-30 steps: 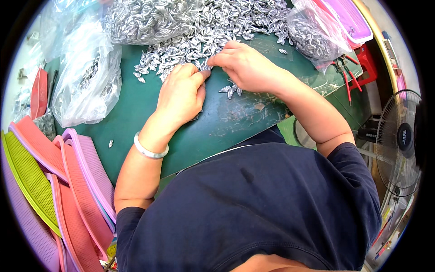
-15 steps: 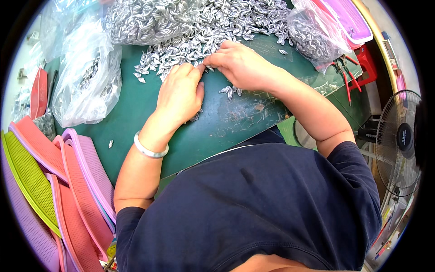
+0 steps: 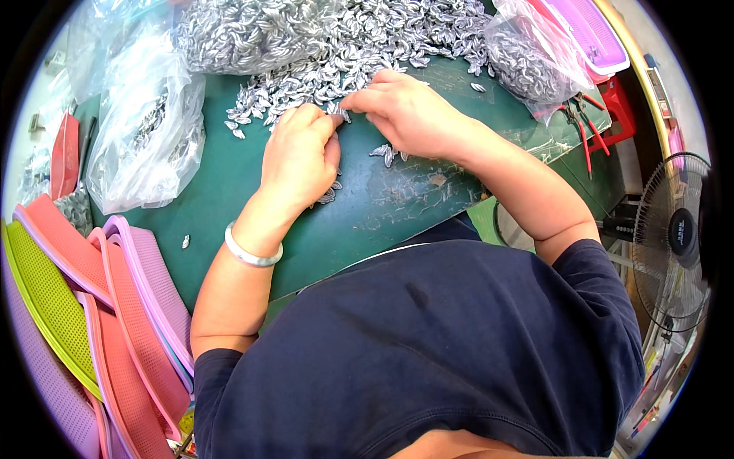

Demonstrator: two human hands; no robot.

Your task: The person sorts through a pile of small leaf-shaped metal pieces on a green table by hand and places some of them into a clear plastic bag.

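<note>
Silver leaf-shaped piece [image 3: 342, 115] pinched between the fingertips of both hands, left hand [image 3: 300, 157] and right hand [image 3: 409, 115] meeting over the green mat [image 3: 229, 206]; fingers closed tight on it. Judged early: a few loose pieces [image 3: 386, 151] lie by the wrists, while the big pile [image 3: 321, 46] just beyond looks barely touched. Clear bags [image 3: 145, 138] of pieces flank left and right. Mesh trays [image 3: 69, 298] stacked far left, red pliers [image 3: 585, 126] right. Nothing blocks the hands.
</note>
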